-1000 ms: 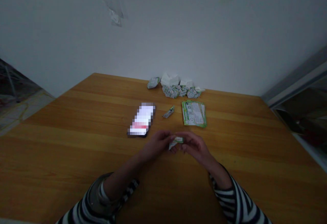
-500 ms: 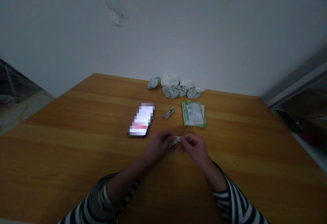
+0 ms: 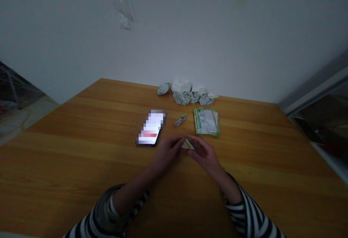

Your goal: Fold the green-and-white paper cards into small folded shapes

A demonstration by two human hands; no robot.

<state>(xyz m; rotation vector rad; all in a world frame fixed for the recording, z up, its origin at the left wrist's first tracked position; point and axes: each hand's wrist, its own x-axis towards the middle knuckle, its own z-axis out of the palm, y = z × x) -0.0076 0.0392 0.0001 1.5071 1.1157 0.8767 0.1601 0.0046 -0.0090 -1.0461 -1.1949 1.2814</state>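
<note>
Between my two hands is a small folded piece of printed paper, white with yellow and dark print, showing a triangular face. My left hand pinches its left side with thumb and fingers. My right hand curls around its right side, the thumb below and the fingers behind it. Part of the paper is hidden by my fingers. Just beyond the hands, a narrow folded strip of printed paper lies on the wooden table.
A phone with a lit, blurred screen lies left of the hands. Green and white printed packets lie stacked to the right. Several crumpled printed papers and white tissue sit at the back edge against the wall.
The folded paper has turned in my hands and now shows a triangular face with yellow print. My right fingers have moved from a fingertip pinch to curling behind it.
</note>
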